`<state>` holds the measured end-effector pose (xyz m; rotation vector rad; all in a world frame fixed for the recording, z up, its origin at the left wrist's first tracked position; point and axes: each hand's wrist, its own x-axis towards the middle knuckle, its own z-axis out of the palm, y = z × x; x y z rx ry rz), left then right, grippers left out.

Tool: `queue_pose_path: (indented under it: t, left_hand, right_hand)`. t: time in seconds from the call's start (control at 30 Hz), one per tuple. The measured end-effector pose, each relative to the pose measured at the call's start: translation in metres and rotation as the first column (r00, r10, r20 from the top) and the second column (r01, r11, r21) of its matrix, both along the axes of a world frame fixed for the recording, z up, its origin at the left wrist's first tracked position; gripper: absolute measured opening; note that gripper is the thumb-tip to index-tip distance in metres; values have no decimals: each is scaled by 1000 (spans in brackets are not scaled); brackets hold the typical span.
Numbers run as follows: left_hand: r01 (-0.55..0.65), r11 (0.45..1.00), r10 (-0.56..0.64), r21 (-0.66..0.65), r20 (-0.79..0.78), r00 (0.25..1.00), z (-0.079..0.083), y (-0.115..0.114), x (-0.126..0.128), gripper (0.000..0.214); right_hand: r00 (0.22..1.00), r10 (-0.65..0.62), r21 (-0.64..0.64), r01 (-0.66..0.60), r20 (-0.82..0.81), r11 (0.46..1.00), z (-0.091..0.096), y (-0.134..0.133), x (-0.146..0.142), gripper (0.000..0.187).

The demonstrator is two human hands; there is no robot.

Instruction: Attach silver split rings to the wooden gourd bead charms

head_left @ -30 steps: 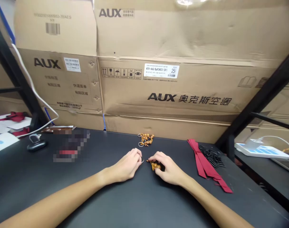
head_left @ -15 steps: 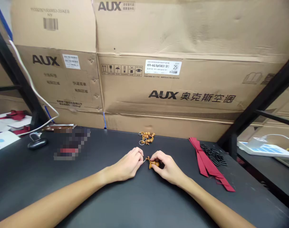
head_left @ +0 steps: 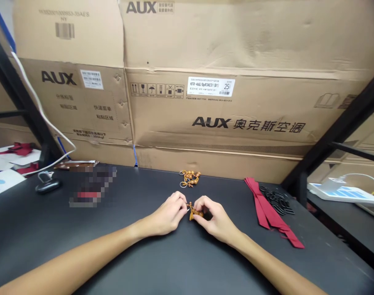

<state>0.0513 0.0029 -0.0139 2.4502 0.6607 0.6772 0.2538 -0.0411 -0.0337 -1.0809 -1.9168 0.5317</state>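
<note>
Between my hands is a beaded keychain with brown wooden beads and an orange-brown cord. My right hand has thumb and fingers closed around its larger beads. On the other side my left hand is closed, pinching the metal ring end of the same keychain; most of the ring is hidden by the fingers. Farther back on the black table lies a small heap of similar beaded keychains with metal rings.
Red fabric strips and a pile of black clasps or rings lie at right. At left are a black oval device, a blurred-out dark object and a brown packet. Cardboard boxes stand along the back edge.
My right hand has shifted slightly left with the keychain's beads, closer to my left hand. The left hand stays almost in place.
</note>
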Motion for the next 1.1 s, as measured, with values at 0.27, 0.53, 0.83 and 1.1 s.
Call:
queue_pose_path:
  t: [0.27,0.53,0.83,1.1]
  left_hand:
    - [14,999,-14,-38,15,1000,-1,2,-1,23]
    - [34,996,-32,-79,36,999,-3,4,-1,25]
    - [50,991,-47,-122,26,999,-1,5,-1,27]
    - [66,990,-66,-123,6,998,-1,6,-3,25]
  right_hand:
    - [1000,7,41,-7,6,999,-3,-1,-3,16]
    - [999,19,55,-21,44,998,-7,0,-3,14]
    - [997,10,58,-14,74,998,-5,0,-4,8]
    - [994,-62,43,59,87,997,-8,3,-3,5]
